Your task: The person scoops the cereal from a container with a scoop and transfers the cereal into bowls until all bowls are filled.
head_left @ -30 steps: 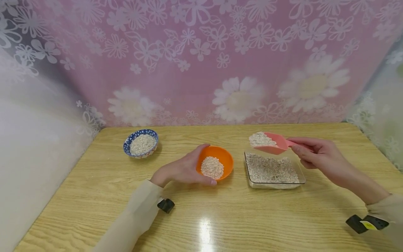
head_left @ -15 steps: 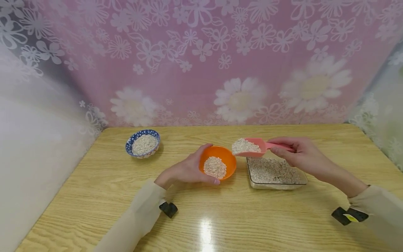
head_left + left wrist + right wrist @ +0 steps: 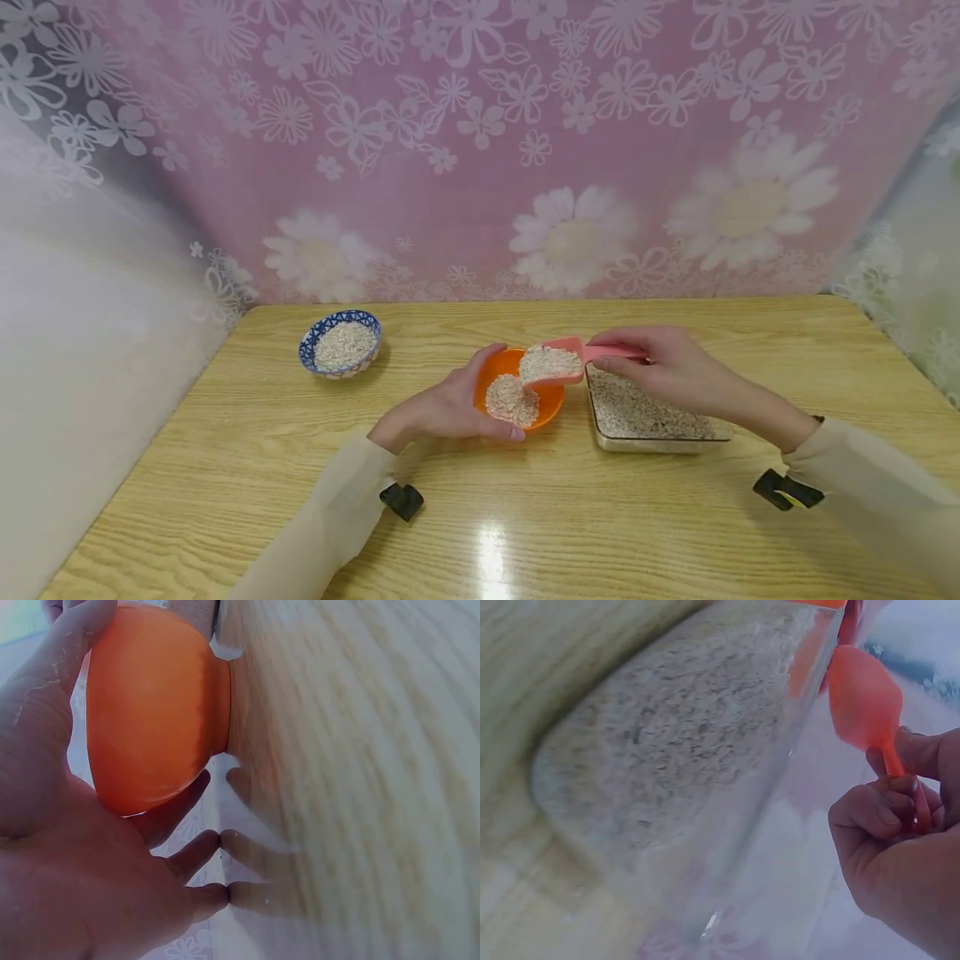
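My left hand [image 3: 457,406] holds an orange bowl [image 3: 552,406] on the table, thumb and index finger spread round its near and far sides. A heap of pale oat flakes [image 3: 512,400] lies inside. In the left wrist view the bowl [image 3: 154,705] sits upright on its foot, with the other fingertips down at the tabletop. My right hand [image 3: 663,362] grips the handle of a pink scoop [image 3: 573,345], whose load of oats [image 3: 550,363] is over the bowl's right half. The right wrist view shows the fingers curled about that handle, under the scoop's back [image 3: 866,697].
A clear rectangular container [image 3: 652,445] of oat flakes stands right of the bowl, partly beneath my right hand. At the back left is a blue-and-white patterned bowl [image 3: 306,354] holding oats. A floral curtain [image 3: 450,208] hangs behind the wooden table [image 3: 600,533].
My right hand has carried the loaded scoop leftward from above the clear container to over the orange bowl. My left hand keeps its hold on the bowl.
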`<state>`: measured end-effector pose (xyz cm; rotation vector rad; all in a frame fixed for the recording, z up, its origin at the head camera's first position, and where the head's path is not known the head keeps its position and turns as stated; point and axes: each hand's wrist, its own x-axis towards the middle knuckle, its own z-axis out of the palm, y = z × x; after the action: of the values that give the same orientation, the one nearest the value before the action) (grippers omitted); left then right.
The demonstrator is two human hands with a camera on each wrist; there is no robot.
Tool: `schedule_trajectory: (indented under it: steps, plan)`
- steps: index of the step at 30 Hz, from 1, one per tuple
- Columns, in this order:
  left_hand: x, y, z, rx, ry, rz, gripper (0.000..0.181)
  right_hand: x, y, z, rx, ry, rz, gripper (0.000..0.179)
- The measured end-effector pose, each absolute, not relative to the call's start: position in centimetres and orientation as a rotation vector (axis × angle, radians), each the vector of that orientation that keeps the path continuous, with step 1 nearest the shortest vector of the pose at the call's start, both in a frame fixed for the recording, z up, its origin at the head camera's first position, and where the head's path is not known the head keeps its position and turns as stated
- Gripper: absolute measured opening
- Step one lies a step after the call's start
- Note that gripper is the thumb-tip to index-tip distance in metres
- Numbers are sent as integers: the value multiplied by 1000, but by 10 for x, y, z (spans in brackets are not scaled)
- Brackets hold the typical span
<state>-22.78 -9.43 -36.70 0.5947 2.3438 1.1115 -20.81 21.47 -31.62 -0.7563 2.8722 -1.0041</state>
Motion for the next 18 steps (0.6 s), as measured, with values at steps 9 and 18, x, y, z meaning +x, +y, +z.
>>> schedule_trajectory:
  steps: [9,18]
  plan:
    - [-231,-95,-370,614,2346,1105,117,-214,197,-302,-1085,2897,-859,17]
    - [-231,-96,-370,621,2352,1086,118,-215,190,-279,-1190,2926,-657,20]
